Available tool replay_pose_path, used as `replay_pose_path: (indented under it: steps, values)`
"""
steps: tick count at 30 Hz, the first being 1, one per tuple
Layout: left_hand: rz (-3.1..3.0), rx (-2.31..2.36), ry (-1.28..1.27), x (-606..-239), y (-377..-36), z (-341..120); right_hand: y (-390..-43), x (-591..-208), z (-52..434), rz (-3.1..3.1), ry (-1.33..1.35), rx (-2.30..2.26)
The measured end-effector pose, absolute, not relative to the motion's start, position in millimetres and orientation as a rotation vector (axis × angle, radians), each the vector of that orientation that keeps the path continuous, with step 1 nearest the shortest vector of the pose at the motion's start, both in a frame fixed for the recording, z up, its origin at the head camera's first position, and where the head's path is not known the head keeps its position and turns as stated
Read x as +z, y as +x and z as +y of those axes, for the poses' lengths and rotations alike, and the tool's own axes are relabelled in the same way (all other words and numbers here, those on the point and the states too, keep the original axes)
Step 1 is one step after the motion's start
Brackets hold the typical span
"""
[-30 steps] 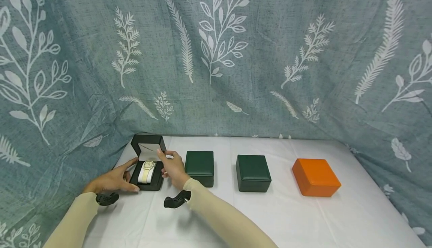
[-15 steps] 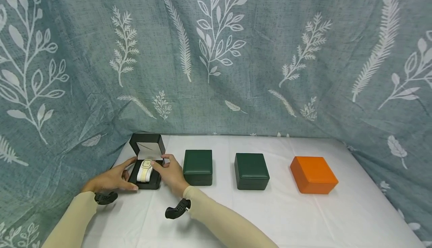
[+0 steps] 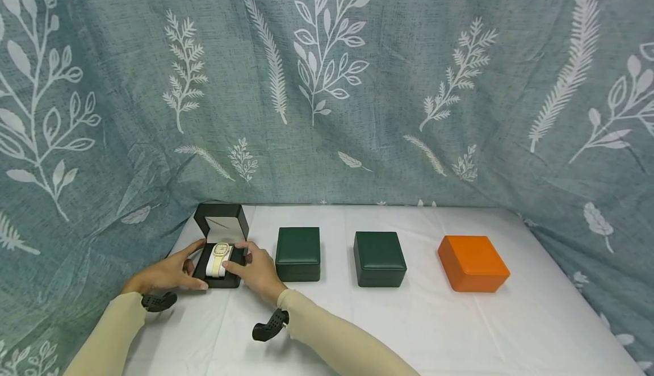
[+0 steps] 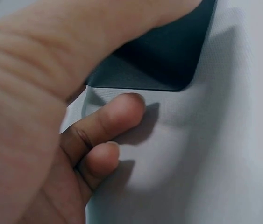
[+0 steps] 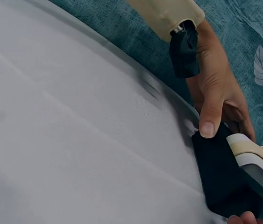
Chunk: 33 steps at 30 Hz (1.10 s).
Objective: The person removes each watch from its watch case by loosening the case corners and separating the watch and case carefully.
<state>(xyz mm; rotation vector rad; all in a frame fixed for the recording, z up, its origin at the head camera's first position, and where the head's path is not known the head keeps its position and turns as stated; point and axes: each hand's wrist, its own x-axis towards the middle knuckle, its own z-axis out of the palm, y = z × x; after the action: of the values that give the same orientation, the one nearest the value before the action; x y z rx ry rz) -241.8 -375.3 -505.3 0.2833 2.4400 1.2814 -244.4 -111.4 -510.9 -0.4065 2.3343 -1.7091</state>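
A wristwatch (image 3: 221, 251) with a pale yellow strap and a light dial sits round a white cushion (image 5: 252, 163) in a black watch box (image 3: 232, 282), whose lid (image 3: 219, 210) stands up. My left hand (image 3: 166, 271) grips the box at its left side, thumb at the front corner and a finger toward the back. Two of its other fingers (image 4: 126, 112) curl beside the box wall over the cloth. My right hand (image 3: 259, 274) has its thumb on the watch strap and its index finger over the box's back right. Whether it pinches the watch I cannot tell.
Right of the watch box stand two dark green boxes, one nearer (image 3: 298, 251) and one farther (image 3: 379, 257), then an orange box (image 3: 472, 262), all with lids down. White cloth (image 3: 409, 330) covers the table. A leaf-patterned teal curtain (image 3: 327, 154) hangs behind and along the sides.
My right thumb has come from the raised lid down onto the watch dial, then along to the strap. The left hand keeps its grip on the box. The whole head view shifts slightly.
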Motion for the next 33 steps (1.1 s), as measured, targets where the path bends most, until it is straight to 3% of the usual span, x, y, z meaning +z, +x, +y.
replay_pose_path:
  steps: [33]
  values:
    - [2.425, 1.296, 0.262, -506.5, -241.3, -375.1, -247.6, -518.3, -107.0, 2.375, -0.47, -1.621]
